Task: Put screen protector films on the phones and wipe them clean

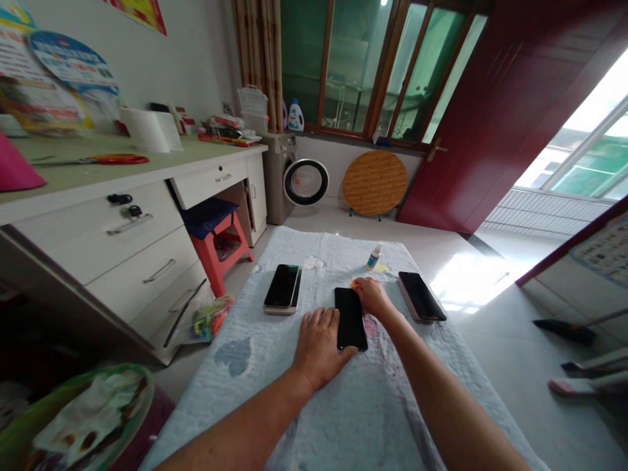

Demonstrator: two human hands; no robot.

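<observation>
A black-screened smartphone (350, 320) lies face up on the cloth-covered table in front of me. My left hand (320, 347) holds it in place, fingertips along its left edge and thumb at its bottom edge. At the phone's upper right corner, my right hand (371, 296) is closed on a small orange cloth (354, 284), most of which the fingers hide. Left of these, another dark phone (282, 286) rests on top of a paler flat device. To the right lies a further pair of stacked phones (422, 296). A small spray bottle (374, 256) stands beyond my right hand.
A light blue quilted cloth (265, 366) covers the table. On the left are a white desk (147, 261), a red stool (223, 252) and a filled waste bin (147, 399). A washing machine (279, 163) with its door open and a round wooden tabletop (375, 183) stand behind.
</observation>
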